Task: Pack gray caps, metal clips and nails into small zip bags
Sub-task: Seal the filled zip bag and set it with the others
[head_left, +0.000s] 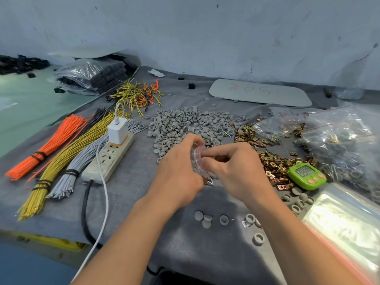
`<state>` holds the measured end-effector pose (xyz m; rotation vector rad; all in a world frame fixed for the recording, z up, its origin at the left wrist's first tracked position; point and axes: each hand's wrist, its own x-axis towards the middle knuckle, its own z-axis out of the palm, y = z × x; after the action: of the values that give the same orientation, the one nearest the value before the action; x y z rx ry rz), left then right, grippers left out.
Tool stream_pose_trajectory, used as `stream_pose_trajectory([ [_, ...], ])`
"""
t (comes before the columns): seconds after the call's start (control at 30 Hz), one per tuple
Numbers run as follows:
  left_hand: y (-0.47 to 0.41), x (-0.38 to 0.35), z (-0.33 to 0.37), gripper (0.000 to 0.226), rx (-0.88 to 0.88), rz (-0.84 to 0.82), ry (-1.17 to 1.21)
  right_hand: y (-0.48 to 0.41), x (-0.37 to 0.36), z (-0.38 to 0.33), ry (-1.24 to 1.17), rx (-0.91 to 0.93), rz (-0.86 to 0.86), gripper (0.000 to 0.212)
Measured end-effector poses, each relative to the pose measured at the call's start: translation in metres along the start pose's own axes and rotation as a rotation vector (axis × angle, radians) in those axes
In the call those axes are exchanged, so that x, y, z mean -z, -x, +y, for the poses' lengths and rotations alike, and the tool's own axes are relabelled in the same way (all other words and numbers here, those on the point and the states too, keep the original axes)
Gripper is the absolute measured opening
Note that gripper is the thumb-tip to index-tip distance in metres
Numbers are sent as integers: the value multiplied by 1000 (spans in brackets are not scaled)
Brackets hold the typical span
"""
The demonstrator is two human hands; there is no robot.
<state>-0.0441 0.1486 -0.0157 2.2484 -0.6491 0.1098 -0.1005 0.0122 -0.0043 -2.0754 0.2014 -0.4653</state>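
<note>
Both hands meet mid-table on one small zip bag (197, 156). The left hand (181, 167) has its fingers curled round the bag's left side. The right hand (232, 167) pinches the red zip edge. The bag sits between the hands, off the cloth, with its zip strip running roughly away from the person, far end up. I cannot tell whether the mouth is open or sealed, or what is inside.

The gray caps (189, 124) are piled just beyond the hands. The metal clips (273, 163) lie to the right, nearer the right hand. A few nails (210, 183) lie just under the hands. The likely next move is to seal or fill the bag, and the right hand is best placed for the clips.
</note>
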Motion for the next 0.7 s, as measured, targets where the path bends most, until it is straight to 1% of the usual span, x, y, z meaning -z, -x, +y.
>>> stream_pose_trajectory([
  [0.07, 0, 0, 0, 59, -10, -1, 25, -1, -2, 0, 0, 2, 0, 26],
  [0.1, -1, 1, 0, 58, -8, 8, 41, -2, -1, 0, -33, -9, 38, 26],
  [0.17, -1, 2, -1, 57, 0, 38, 61, -5, 4, 5, -54, -62, 170, 22],
  [0.2, -2, 2, -2, 57, 0, 54, 68, -6, 7, 8, -2, -89, 221, 22],
  [0.23, -2, 2, -3, 57, 0, 69, 76, -6, 10, 12, 91, -119, 229, 23],
  [0.3, -2, 3, -4, 59, 5, 92, 92, -6, 10, 19, 315, -171, 109, 25],
  [0.37, -2, 4, -4, 60, 2, 110, 92, -4, 3, 22, 483, -208, -38, 20],
  [0.43, -2, 4, -3, 61, -3, 108, 78, -2, -6, 22, 598, -197, -111, 13],
  [0.47, -1, 4, -2, 61, -2, 101, 69, -1, -10, 21, 638, -174, -114, 12],
  [0.6, 1, 2, 1, 58, 6, 74, 40, -2, -15, 22, 648, -163, -28, 9],
  [0.67, 0, 2, 0, 57, 9, 75, 33, -4, -13, 25, 577, -192, 40, 12],
  [0.7, 0, 2, -1, 56, 13, 75, 29, -4, -9, 24, 500, -203, 92, 12],
])
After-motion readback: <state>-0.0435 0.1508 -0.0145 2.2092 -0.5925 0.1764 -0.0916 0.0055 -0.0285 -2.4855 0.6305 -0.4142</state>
